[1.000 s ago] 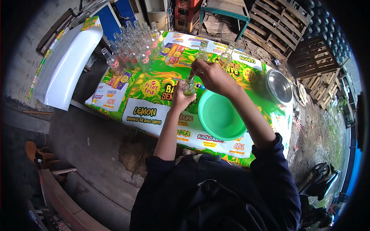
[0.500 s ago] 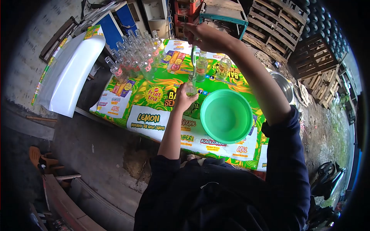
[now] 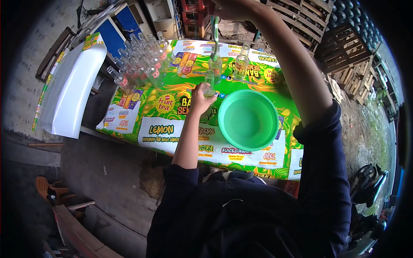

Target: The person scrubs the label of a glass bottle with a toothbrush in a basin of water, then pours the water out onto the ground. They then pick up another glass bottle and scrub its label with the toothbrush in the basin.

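My left hand (image 3: pixel 200 101) is wrapped round a clear glass bottle (image 3: pixel 209 81), which stands upright over the table's printed cover. Raised at the top edge of the view, my right hand (image 3: pixel 223 9) is closed on the upper end of a long green-and-white bottle brush (image 3: pixel 216 30). The brush hangs down, its lower end above the held bottle and in front of another glass bottle (image 3: pixel 215 69). A further bottle (image 3: pixel 242 64) with a printed label stands to the right. Just right of my left hand is a round green basin (image 3: pixel 248 146).
A cluster of several glass bottles (image 3: pixel 142 64) stands at the table's far left. The table cover (image 3: pixel 161 129) is bright and printed. Red crates (image 3: pixel 193 17) and wooden pallets (image 3: pixel 297 19) are behind. A white curved panel (image 3: pixel 77 86) stands left, and a brown chair (image 3: pixel 49 189) lower left.
My right hand has risen, drawing the brush up out of the held bottle. My left hand still grips that bottle. The view has shifted slightly.
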Available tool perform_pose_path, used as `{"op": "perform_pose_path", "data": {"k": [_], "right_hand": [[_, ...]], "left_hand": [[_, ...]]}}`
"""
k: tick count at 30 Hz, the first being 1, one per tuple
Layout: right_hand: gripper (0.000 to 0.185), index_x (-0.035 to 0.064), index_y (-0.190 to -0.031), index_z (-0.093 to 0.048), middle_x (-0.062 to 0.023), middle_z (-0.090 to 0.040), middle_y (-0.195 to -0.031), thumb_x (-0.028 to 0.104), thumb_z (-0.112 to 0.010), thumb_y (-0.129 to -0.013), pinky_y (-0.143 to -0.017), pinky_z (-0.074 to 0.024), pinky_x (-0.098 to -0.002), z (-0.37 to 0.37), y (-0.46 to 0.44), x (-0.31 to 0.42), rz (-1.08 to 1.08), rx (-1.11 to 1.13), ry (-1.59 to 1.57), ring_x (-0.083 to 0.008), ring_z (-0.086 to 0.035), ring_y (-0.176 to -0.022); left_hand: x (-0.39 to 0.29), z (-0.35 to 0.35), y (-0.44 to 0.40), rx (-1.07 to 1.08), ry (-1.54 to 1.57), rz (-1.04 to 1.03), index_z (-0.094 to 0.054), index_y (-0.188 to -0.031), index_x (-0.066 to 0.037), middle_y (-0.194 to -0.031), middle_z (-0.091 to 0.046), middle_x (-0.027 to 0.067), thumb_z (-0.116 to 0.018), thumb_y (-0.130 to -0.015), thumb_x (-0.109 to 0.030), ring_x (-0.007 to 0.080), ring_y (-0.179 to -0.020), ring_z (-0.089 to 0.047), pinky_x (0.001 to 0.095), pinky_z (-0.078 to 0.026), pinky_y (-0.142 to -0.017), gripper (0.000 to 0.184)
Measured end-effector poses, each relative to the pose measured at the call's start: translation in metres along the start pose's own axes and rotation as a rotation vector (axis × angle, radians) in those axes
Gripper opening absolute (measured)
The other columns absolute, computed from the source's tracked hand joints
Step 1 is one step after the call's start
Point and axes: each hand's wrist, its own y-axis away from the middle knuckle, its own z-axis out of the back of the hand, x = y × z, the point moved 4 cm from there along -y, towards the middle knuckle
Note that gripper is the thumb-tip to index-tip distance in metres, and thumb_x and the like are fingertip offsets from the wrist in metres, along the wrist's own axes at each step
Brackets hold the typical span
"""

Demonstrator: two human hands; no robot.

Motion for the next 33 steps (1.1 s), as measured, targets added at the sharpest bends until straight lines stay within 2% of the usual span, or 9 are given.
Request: {"op": "perform_pose_path", "data": {"k": [5,6,8,15,20,25,28,31,33], "right_hand": [[0.028,-0.0086,-0.090,-0.052,-0.0183,-0.056,-0.075,0.019,-0.057,-0.085,-0.052,-0.0427,-0.0317,-0.001,0.067,-0.024,0.035,-0.300,-0.168,-0.0231,-0.054,-0.064],[0.019,-0.0009,-0.091,-0.048,-0.0125,-0.062,-0.082,-0.003,-0.059,-0.076,-0.063,-0.0510,-0.0311,-0.016,0.086,-0.045,0.225,-0.442,-0.114,-0.0206,-0.063,-0.075],[0.018,-0.0012,-0.095,-0.052,-0.0120,-0.063,-0.083,0.006,-0.060,-0.080,-0.063,-0.0519,-0.0289,-0.034,0.144,-0.042,-0.040,-0.522,-0.208,-0.0203,-0.065,-0.075],[0.018,-0.0008,-0.083,-0.052,-0.0046,-0.058,-0.072,0.011,-0.065,-0.082,-0.056,-0.0477,-0.0203,-0.164,0.318,-0.033,-0.840,-0.878,-1.022,-0.0110,-0.061,-0.063],[0.022,0.0027,-0.077,-0.048,-0.0056,-0.057,-0.060,0.014,-0.066,-0.081,-0.046,-0.0438,-0.0201,-0.228,0.367,-0.017,-1.042,-1.144,-1.232,-0.0118,-0.057,-0.050],[0.030,0.0038,-0.076,-0.045,-0.0064,-0.055,-0.055,0.022,-0.069,-0.079,-0.043,-0.0431,-0.0222,-0.257,0.375,-0.026,-1.138,-1.129,-1.379,-0.0120,-0.055,-0.045],[0.033,0.0053,-0.074,-0.043,-0.0072,-0.055,-0.055,0.024,-0.069,-0.079,-0.041,-0.0432,-0.0219,-0.253,0.371,-0.026,-1.290,-1.021,-1.266,-0.0141,-0.057,-0.045],[0.035,0.0062,-0.073,-0.041,-0.0107,-0.058,-0.060,0.027,-0.068,-0.080,-0.041,-0.0444,-0.0219,-0.258,0.369,-0.034,-1.216,-0.937,-1.275,-0.0162,-0.059,-0.047],[0.034,0.0062,-0.073,-0.041,-0.0124,-0.060,-0.065,0.027,-0.067,-0.081,-0.042,-0.0452,-0.0223,-0.258,0.367,-0.037,-1.162,-0.906,-1.294,-0.0164,-0.060,-0.049]], "left_hand": [[0.012,0.011,0.009,-0.011,0.100,0.056,-0.050,-0.106,-0.003,-0.099,-0.057,0.0111,-0.075,-0.066,-0.016,0.0222,-0.091,-0.057,0.0341,-0.045,-0.079,0.049],[0.016,0.015,0.012,0.040,0.165,0.130,-0.048,-0.110,-0.004,-0.101,-0.057,0.0094,-0.075,-0.068,-0.018,0.0187,-0.092,-0.056,0.0315,-0.045,-0.080,0.051],[0.009,0.025,0.020,-0.015,0.314,0.035,-0.051,-0.099,-0.003,-0.088,-0.060,0.0064,-0.074,-0.067,-0.015,0.0168,-0.079,-0.058,0.0317,-0.047,-0.073,0.041],[0.003,0.035,0.014,0.142,0.417,0.100,-0.053,-0.106,-0.004,-0.097,-0.061,0.0049,-0.069,-0.076,-0.016,0.0129,-0.088,-0.058,0.0281,-0.045,-0.079,0.036],[-0.011,0.026,0.025,0.143,0.542,0.007,-0.054,-0.104,-0.004,-0.096,-0.060,0.0034,-0.063,-0.082,-0.015,0.0107,-0.089,-0.056,0.0266,-0.043,-0.080,0.026],[-0.027,0.026,0.038,0.154,0.410,-0.025,-0.047,-0.107,-0.004,-0.078,-0.055,0.0007,-0.063,-0.080,-0.007,0.0073,-0.065,-0.053,0.0230,-0.045,-0.054,0.031],[-0.028,0.026,0.039,0.035,0.304,-0.100,-0.047,-0.106,-0.003,-0.081,-0.056,0.0025,-0.063,-0.081,-0.007,0.0083,-0.065,-0.054,0.0237,-0.045,-0.053,0.031],[-0.022,0.023,0.040,0.044,0.318,0.051,-0.046,-0.108,-0.001,-0.087,-0.056,0.0051,-0.061,-0.082,-0.007,0.0098,-0.071,-0.055,0.0232,-0.046,-0.055,0.031],[-0.025,0.021,0.045,-0.035,0.242,-0.113,-0.046,-0.108,0.000,-0.090,-0.056,0.0064,-0.061,-0.082,-0.008,0.0106,-0.072,-0.056,0.0234,-0.046,-0.056,0.030]]}}
